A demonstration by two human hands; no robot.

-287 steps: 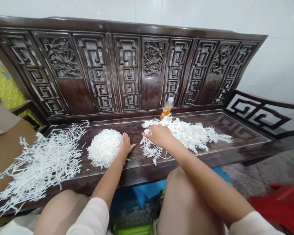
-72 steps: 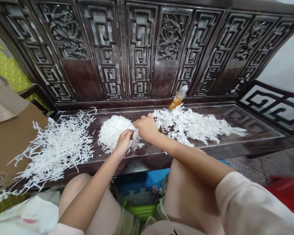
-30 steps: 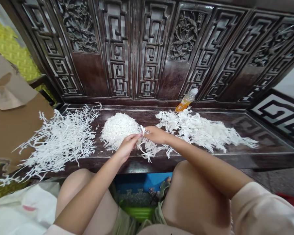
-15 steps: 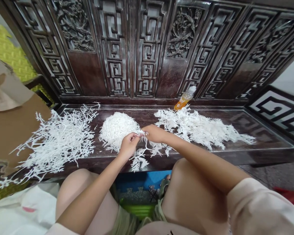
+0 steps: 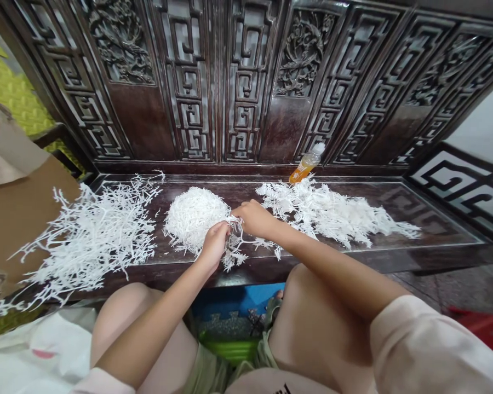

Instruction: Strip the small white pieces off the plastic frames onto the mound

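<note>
Hand, left (image 5: 215, 244): pinching white sprig (image 5: 232, 253) | hand, right (image 5: 254, 219): pinching same sprig

Nothing in my view can be read clearly. At the bottom edge, on the chest of my pale pink top (image 5: 267, 384), dark printed letters (image 5: 282, 389) are cut off by the frame and too partial to make out. The slim clear plastic bottle of orange liquid with a white cap (image 5: 306, 167) shows no legible label.

Your left hand (image 5: 215, 244) pinches, your right hand (image 5: 253, 219) curls downward just beside it, and your left arm (image 5: 156, 327) and right arm (image 5: 337, 275) angle inward.
</note>
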